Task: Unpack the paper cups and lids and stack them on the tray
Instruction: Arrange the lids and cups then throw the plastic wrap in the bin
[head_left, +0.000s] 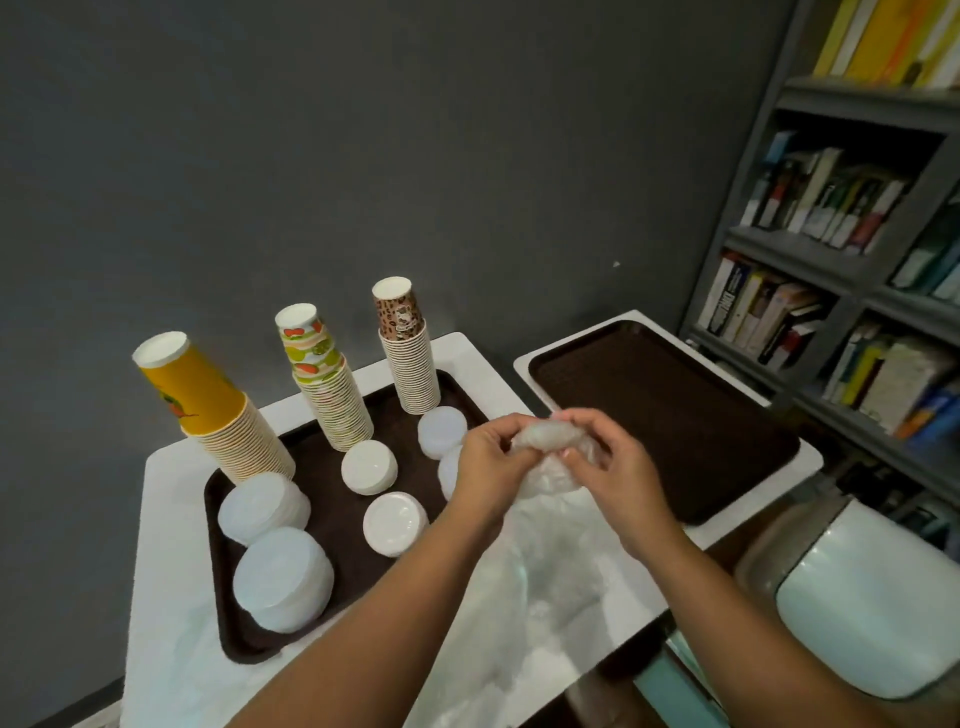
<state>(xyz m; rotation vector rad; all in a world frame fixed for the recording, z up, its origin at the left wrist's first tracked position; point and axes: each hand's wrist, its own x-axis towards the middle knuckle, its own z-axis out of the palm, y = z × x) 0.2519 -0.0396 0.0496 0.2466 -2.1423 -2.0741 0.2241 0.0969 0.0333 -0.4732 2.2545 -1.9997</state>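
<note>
Balling up the empty plastic wrap (545, 447): my left hand (491, 462) and right hand (605, 457) both pinch it, just right of the full tray (337, 514). Three cup stacks (330, 384) stand on that tray's far side, lid stacks (283, 579) on its near side. Unpacking looks nearly done. Next: discard the wrap somewhere off the tray.

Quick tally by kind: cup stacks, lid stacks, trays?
Cup stacks: 3 (yellow, fruit-print, leopard-print)
Lid stacks: 6, one partly hidden (e.g.)
Trays: 2 (loaded, bare)
Total: 11
</note>
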